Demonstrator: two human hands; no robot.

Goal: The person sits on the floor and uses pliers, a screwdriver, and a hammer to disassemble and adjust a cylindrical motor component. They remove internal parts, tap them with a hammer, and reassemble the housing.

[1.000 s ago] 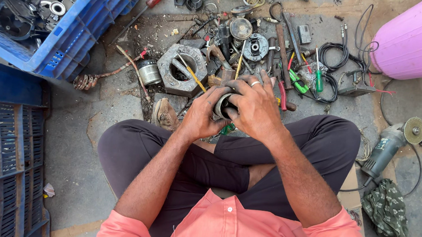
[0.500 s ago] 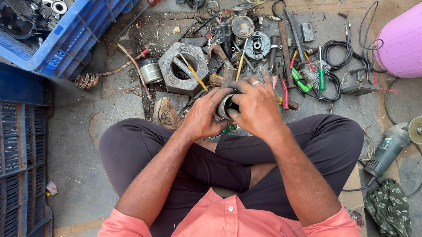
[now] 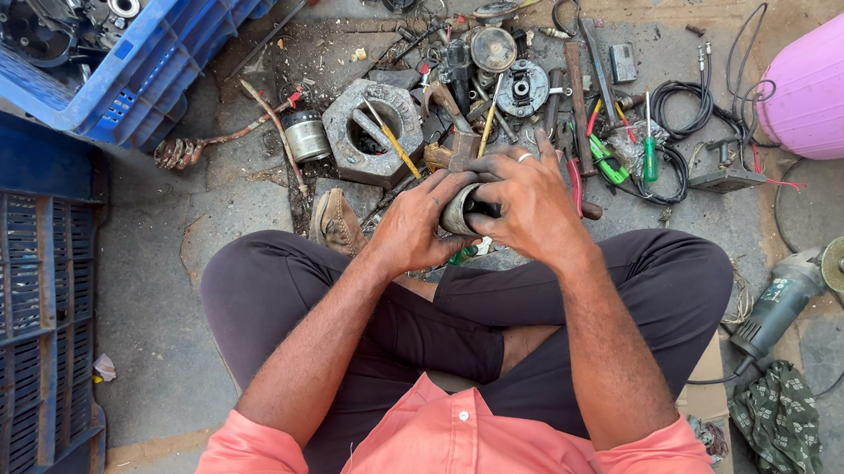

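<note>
Both hands stayed put over the last second, the left hand (image 3: 411, 228) and the right hand (image 3: 530, 203) with fingers closed around a small round metal part (image 3: 461, 210), held above the crossed legs near the concrete floor's (image 3: 158, 276) cluttered far edge, suggesting fine work continued.

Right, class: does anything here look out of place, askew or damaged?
Tools and parts lie scattered across the dirty floor, not sorted. The angle grinder lies on its side, cord loose. Both hands, left and right, hold a small metal cylinder.
</note>
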